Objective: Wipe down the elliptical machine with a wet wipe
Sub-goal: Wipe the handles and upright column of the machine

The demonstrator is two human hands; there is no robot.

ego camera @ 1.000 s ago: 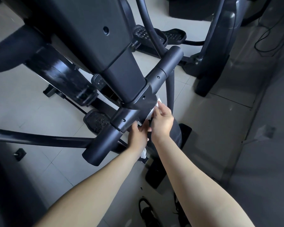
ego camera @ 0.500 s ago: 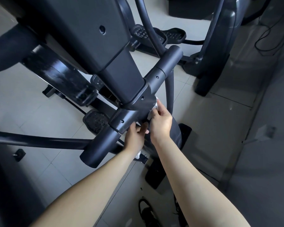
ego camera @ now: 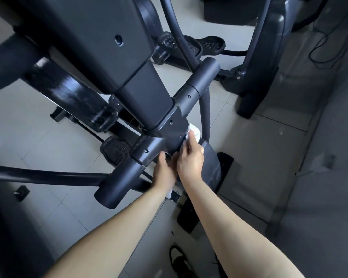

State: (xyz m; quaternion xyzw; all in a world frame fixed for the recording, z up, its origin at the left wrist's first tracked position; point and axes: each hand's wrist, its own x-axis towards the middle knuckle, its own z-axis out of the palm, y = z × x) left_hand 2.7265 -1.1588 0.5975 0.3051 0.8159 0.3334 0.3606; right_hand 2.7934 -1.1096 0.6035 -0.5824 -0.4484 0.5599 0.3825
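One elliptical machine [ego camera: 113, 57], one white wipe [ego camera: 195, 131] on its crossbar [ego camera: 189, 93], right hand [ego camera: 190, 158] pressing it with straight fingers [ego camera: 190, 136], left hand [ego camera: 165, 171] just beside, its grip hidden from view

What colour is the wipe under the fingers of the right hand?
White. The head view shows the wipe best, against the black machine.

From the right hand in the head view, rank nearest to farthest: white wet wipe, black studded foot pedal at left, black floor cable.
1. White wet wipe, touching the right hand.
2. Black studded foot pedal, lower left.
3. Black floor cable, far upper right.
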